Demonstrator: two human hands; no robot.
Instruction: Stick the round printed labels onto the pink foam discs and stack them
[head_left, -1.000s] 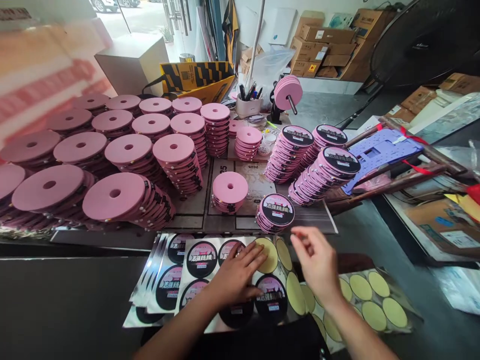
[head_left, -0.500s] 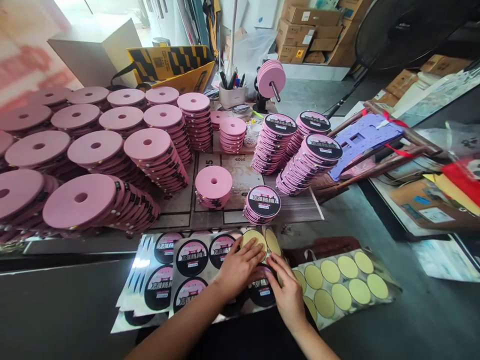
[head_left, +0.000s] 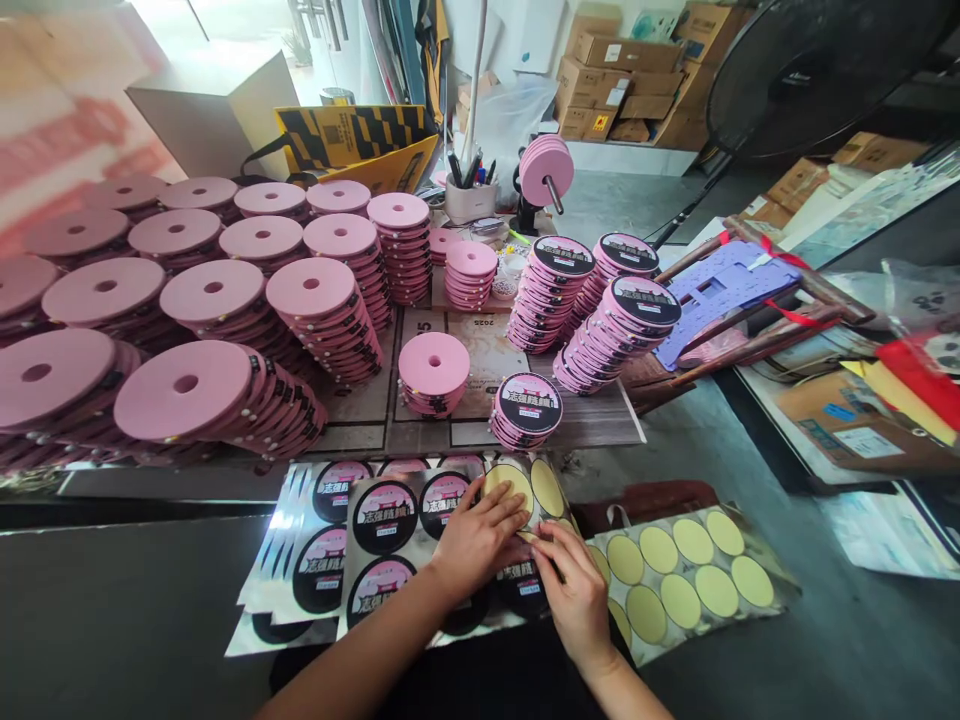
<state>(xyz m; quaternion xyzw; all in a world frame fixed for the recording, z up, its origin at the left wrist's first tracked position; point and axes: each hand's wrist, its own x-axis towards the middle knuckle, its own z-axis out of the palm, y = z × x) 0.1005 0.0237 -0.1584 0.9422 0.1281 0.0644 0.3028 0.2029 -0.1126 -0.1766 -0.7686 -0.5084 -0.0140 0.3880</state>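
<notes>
A shiny sticker sheet (head_left: 390,520) with round black-and-pink labels lies on top of a small pile at the table's near edge. My left hand (head_left: 476,540) lies flat on the sheet, fingers stretched toward an empty yellow circle (head_left: 510,482). My right hand (head_left: 574,590) touches a round label (head_left: 523,585) beside the left hand, its fingertips bent down at the label's edge. Whether the fingers have hold of the label is hidden.
A used sheet with several empty yellow circles (head_left: 686,575) lies to the right. Behind stand many stacks of pink discs (head_left: 322,310), a short plain stack (head_left: 433,372) and labelled stacks (head_left: 529,408). A pen cup (head_left: 469,195), a fan (head_left: 810,70) and cardboard boxes (head_left: 630,85) are farther back.
My right hand came down from the air onto the sheet beside the left hand and now picks at a label. The left hand stayed flat on the sheet.
</notes>
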